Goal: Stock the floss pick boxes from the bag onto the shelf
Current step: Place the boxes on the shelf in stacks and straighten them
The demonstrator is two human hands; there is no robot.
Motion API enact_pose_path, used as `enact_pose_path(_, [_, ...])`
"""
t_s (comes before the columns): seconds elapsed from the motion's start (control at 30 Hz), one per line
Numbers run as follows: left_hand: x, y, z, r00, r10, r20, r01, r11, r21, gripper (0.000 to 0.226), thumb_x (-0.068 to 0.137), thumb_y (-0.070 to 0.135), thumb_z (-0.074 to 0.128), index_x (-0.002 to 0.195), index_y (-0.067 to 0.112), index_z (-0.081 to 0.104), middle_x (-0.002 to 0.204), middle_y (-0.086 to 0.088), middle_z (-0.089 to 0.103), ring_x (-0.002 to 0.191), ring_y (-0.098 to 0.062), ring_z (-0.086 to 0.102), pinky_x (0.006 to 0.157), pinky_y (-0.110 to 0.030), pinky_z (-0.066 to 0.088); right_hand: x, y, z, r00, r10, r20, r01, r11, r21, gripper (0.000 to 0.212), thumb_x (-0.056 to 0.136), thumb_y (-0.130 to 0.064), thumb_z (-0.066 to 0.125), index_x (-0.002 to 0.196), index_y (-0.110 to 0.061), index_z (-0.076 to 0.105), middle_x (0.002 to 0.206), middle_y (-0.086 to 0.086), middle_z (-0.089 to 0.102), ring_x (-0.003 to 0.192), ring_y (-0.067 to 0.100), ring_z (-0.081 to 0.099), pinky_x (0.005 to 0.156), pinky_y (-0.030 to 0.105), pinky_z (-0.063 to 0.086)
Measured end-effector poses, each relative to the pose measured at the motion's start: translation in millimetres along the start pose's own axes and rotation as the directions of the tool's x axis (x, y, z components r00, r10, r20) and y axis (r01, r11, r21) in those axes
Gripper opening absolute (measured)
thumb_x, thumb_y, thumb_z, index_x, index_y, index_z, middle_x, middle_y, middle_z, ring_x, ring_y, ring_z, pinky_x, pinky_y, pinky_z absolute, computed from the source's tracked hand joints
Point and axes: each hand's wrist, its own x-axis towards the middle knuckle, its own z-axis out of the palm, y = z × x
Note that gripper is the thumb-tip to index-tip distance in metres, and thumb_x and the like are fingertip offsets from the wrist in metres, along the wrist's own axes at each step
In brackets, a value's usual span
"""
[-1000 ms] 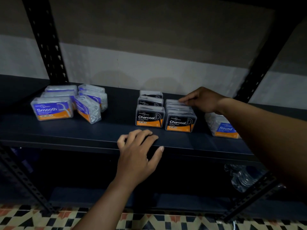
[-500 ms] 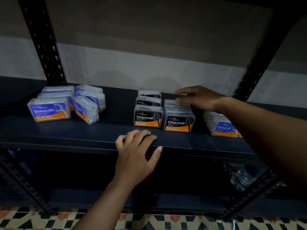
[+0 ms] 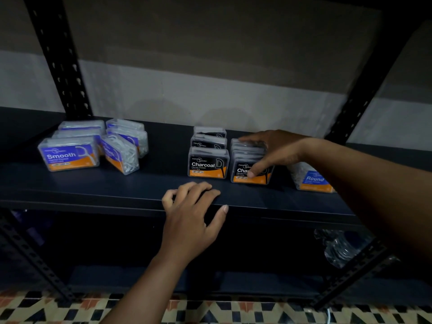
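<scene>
On the dark shelf (image 3: 93,183) stand three groups of floss pick boxes. Several blue Smooth boxes (image 3: 69,154) sit at the left. In the middle are two rows of black Charcoal boxes, a left row (image 3: 208,162) and a right row (image 3: 243,176). A blue Round box (image 3: 312,180) stands at the right, partly behind my forearm. My right hand (image 3: 275,148) spans the right Charcoal row, thumb on the front box's label and fingers on the rear boxes. My left hand (image 3: 191,211) rests flat on the shelf's front edge, holding nothing.
A clear plastic bag (image 3: 343,249) lies in the dim lower shelf at the right. Black perforated uprights stand at the back left (image 3: 60,66) and right (image 3: 364,94). A plain wall is behind. Patterned floor tiles (image 3: 233,309) show below.
My right hand has dropped from above the rear of the right Charcoal row onto it, with the thumb now pressed on the front box. My left hand has stayed on the shelf edge.
</scene>
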Motion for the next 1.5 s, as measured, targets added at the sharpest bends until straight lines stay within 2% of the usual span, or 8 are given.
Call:
enact_pose_path(0.27, [1, 1, 1, 1.0, -0.002, 0.0, 0.002, 1.0, 0.0, 0.035, 0.089, 0.052, 0.056, 0.111, 0.029, 0.069, 0.121, 0.014, 0.061, 0.119, -0.013, 0.051, 0.099, -0.037, 0.023, -1, -6, -1, 0.998, -0.059, -0.036, 0.06, 0.998, 0.036, 0.112, 0.056, -0.074, 0.077, 0.149, -0.045, 0.024, 0.157, -0.015, 0.027, 0.141, 0.012, 0.03, 0.115, 0.033, 0.027])
enact_pose_path(0.4, [0, 0, -1, 1.0, -0.004, 0.025, 0.004, 1.0, -0.003, 0.036, 0.091, 0.053, 0.054, 0.113, 0.029, 0.068, 0.123, 0.014, 0.06, 0.12, -0.013, 0.05, 0.1, -0.038, 0.024, 1, -30, -4, 0.973, -0.113, -0.201, 0.113, 0.993, -0.011, 0.088, 0.062, -0.082, 0.064, 0.14, -0.048, 0.041, 0.149, -0.018, 0.04, 0.136, 0.011, 0.038, 0.112, 0.037, 0.033])
enact_pose_path(0.53, [0, -3, -3, 0.999, 0.026, 0.04, -0.026, 1.0, -0.002, 0.036, 0.092, 0.051, 0.054, 0.116, 0.028, 0.067, 0.125, 0.013, 0.06, 0.122, -0.013, 0.049, 0.1, -0.038, 0.024, 6, -60, -4, 0.936, -0.224, -0.272, 0.182, 0.968, -0.171, 0.058, 0.078, -0.07, 0.06, 0.129, -0.043, 0.057, 0.129, -0.018, 0.059, 0.12, 0.011, 0.052, 0.107, 0.038, 0.036])
enact_pose_path(0.73, [-2, -8, -8, 0.995, 0.073, 0.064, -0.073, 0.997, -0.01, 0.035, 0.092, 0.045, 0.059, 0.121, 0.027, 0.066, 0.128, 0.012, 0.059, 0.122, -0.013, 0.051, 0.1, -0.037, 0.026, 13, -78, 6, 0.951, -0.252, -0.18, 0.215, 0.956, -0.202, 0.048, 0.082, -0.059, 0.065, 0.126, -0.039, 0.062, 0.098, -0.023, 0.064, 0.097, 0.002, 0.057, 0.089, 0.026, 0.038])
enact_pose_path(0.97, [-3, -11, -11, 0.992, 0.09, 0.084, -0.086, 0.995, -0.04, 0.035, 0.092, 0.043, 0.059, 0.122, 0.027, 0.065, 0.129, 0.012, 0.059, 0.124, -0.012, 0.05, 0.102, -0.035, 0.024, 13, -80, 8, 0.948, -0.268, -0.173, 0.228, 0.949, -0.218, 0.039, 0.086, -0.052, 0.066, 0.123, -0.04, 0.065, 0.084, -0.027, 0.058, 0.088, 0.001, 0.055, 0.079, 0.023, 0.036])
enact_pose_path(1.1, [-3, -11, -10, 0.994, 0.088, 0.065, -0.086, 0.995, -0.041, 0.035, 0.09, 0.043, 0.061, 0.12, 0.026, 0.067, 0.128, 0.011, 0.06, 0.123, -0.013, 0.051, 0.101, -0.034, 0.024, 10, -78, 7, 0.951, -0.264, -0.16, 0.229, 0.951, -0.209, 0.037, 0.086, -0.051, 0.066, 0.121, -0.042, 0.065, 0.078, -0.03, 0.054, 0.076, -0.007, 0.051, 0.074, 0.023, 0.038])
enact_pose_path(1.27, [-2, -10, -9, 0.995, 0.084, 0.057, -0.082, 0.996, -0.039, 0.036, 0.088, 0.044, 0.062, 0.119, 0.026, 0.068, 0.128, 0.011, 0.061, 0.123, -0.013, 0.051, 0.1, -0.033, 0.024, 10, -74, 9, 0.953, -0.264, -0.15, 0.235, 0.954, -0.185, 0.039, 0.085, -0.052, 0.067, 0.122, -0.042, 0.064, 0.083, -0.03, 0.058, 0.081, -0.006, 0.053, 0.071, 0.02, 0.038])
enact_pose_path(1.5, [-2, -10, -10, 0.995, 0.085, 0.055, -0.084, 0.996, -0.034, 0.036, 0.088, 0.044, 0.061, 0.119, 0.026, 0.068, 0.128, 0.01, 0.061, 0.123, -0.014, 0.052, 0.1, -0.035, 0.025, 10, -71, 13, 0.947, -0.268, -0.175, 0.241, 0.957, -0.16, 0.038, 0.084, -0.053, 0.067, 0.12, -0.043, 0.065, 0.084, -0.029, 0.058, 0.089, 0.001, 0.058, 0.079, 0.024, 0.043])
